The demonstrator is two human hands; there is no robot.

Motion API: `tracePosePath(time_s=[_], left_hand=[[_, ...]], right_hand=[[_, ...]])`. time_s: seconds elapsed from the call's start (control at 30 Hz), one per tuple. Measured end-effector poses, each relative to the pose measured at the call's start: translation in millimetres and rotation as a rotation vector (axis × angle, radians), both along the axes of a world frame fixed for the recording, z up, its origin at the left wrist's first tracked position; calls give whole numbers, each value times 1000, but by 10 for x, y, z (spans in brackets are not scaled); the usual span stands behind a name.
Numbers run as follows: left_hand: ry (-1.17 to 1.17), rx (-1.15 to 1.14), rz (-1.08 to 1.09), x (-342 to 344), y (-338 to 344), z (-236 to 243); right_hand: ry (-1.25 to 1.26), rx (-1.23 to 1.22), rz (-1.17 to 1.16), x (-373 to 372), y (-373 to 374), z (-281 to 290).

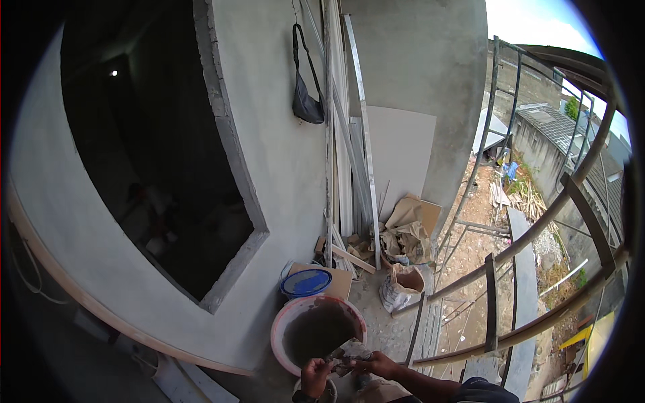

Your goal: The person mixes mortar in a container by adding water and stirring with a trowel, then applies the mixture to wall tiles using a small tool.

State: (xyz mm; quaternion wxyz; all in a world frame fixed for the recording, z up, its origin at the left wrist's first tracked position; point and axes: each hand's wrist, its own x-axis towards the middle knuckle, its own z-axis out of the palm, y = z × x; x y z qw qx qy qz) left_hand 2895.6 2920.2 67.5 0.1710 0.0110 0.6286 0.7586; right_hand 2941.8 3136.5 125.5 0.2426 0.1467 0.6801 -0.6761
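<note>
My left hand (314, 375) and my right hand (373, 364) are both closed on a grey, crusted object (353, 350), too small and dirty to identify, at the front rim of a large pink tub (279, 332). The tub holds dark, murky contents. Below my left hand a smaller pail (326, 396) is partly hidden. Behind the tub, a blue round lid (306, 283) rests near a piece of cardboard (341, 282).
An open paper sack (401, 289) stands beside crumpled paper (408, 228). Metal lengths (359, 134) and a white board (400, 154) lean on the wall, near a hanging black bag (308, 101). A dark window opening is left; curved railing (537, 228) and a drop are right.
</note>
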Motion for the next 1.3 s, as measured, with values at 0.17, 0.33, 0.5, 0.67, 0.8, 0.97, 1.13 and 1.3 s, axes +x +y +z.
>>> tracePosePath(time_s=[0.17,0.33,0.5,0.67,0.8,0.97,1.13,1.3], left_hand=[[26,10,306,340,-384,-34],[79,-113,335,744,-795,65],[299,-423,694,1254,-1279,282],[80,-718,923,1572,-1337,223],[255,-670,1213,1508,-1201,-283],[157,-998,1517,1293,-1046,-925],[97,-638,1732,1489,-690,-671],[-44,-746,1697,1888,-413,-106]], right_hand=[[41,-289,12,-172,-247,-55],[-18,-355,142,-320,-579,-397],[-118,-408,781,-646,-1300,-159],[-29,-267,1175,-744,-2038,309],[26,-232,1435,-706,-2300,540],[78,-188,1671,-597,-2344,658],[123,-129,1834,-405,-2230,760],[185,-91,1908,-239,-2157,853]])
